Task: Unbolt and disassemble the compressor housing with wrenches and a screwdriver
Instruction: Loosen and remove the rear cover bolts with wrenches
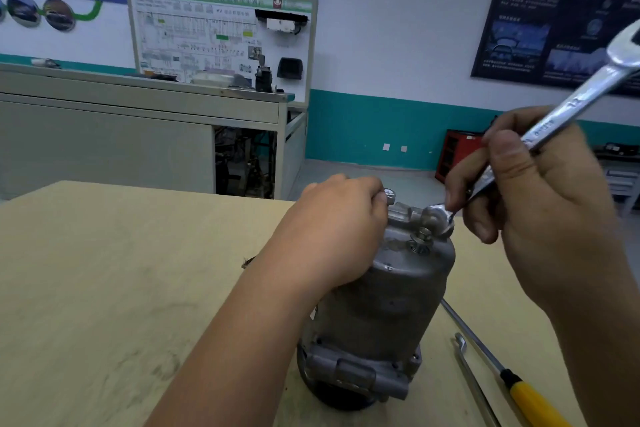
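Both hands busy: our L hand [339,229] grips compressor [381,305] top, R hand [540,198] pinches wrench [568,104] w/ its end at top bolt [423,236]; screwdriver [533,395] lies on bench [104,270] nearby.

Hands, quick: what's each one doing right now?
Left hand: curled over the top of the compressor, gripping it.
Right hand: gripping the wrench.

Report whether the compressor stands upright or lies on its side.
Upright. The compressor stands on end on the table, a bolt pointing up; the left hand grips its top.
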